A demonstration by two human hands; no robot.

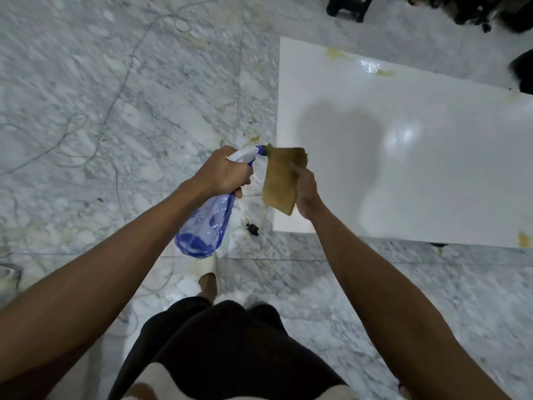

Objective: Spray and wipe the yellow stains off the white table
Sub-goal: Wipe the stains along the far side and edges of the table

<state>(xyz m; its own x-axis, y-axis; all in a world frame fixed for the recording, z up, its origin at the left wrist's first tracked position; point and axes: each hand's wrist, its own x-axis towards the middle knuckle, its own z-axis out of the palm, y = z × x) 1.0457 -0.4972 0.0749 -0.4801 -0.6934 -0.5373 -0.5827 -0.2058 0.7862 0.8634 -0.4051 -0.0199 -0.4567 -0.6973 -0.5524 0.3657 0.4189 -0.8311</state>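
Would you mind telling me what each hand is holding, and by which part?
The left hand grips the spray bottle at its neck; the right hand holds the cloth along its right edge.

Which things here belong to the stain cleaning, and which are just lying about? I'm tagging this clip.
Job: spray bottle in left hand; brown cloth in right hand; white table; yellow stains.

Lying about: thin cables on marble floor; small black object; dark items at far edge.

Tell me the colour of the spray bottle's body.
Translucent blue spray bottle, clearest in the head view.
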